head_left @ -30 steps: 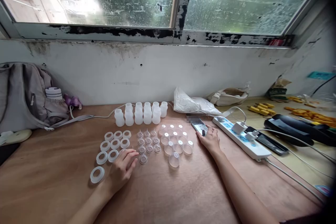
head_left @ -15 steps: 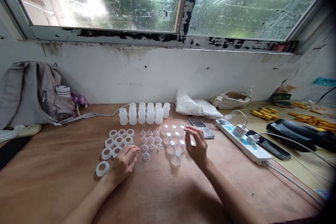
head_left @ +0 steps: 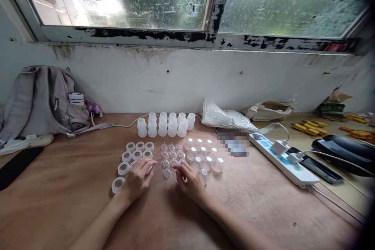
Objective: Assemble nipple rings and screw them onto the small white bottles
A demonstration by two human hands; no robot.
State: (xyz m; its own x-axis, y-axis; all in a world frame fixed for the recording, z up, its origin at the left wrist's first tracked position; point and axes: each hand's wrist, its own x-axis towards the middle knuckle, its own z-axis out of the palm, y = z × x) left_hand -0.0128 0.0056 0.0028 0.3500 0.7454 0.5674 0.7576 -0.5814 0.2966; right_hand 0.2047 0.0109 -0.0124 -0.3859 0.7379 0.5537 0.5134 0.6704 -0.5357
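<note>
My left hand (head_left: 140, 177) rests palm down with loosely stretched fingers at the right side of the white screw rings (head_left: 126, 156), partly covering some of them. Bent but apart, the fingers of my right hand (head_left: 189, 179) hold nothing that I can see. It hovers by the front of the clear bottle nipples (head_left: 172, 155), which stand in rows between the two hands. Clear dome caps (head_left: 216, 167) lie to its right, one partly hidden behind it. Milky white small bottles (head_left: 162, 127) stand in two rows at the back.
A power strip (head_left: 283, 162) with plugged-in chargers and cables runs along the right. Near it lie a blurred-out phone (head_left: 234, 142) and a white plastic bag (head_left: 219, 115). A grey backpack (head_left: 43, 101) leans on the wall at the left, with a dark flat object (head_left: 17, 168) before it.
My right hand has moved left and nearer, from above the dome caps to the front of the nipples. My left hand stays by the rings. The view has shifted slightly.
</note>
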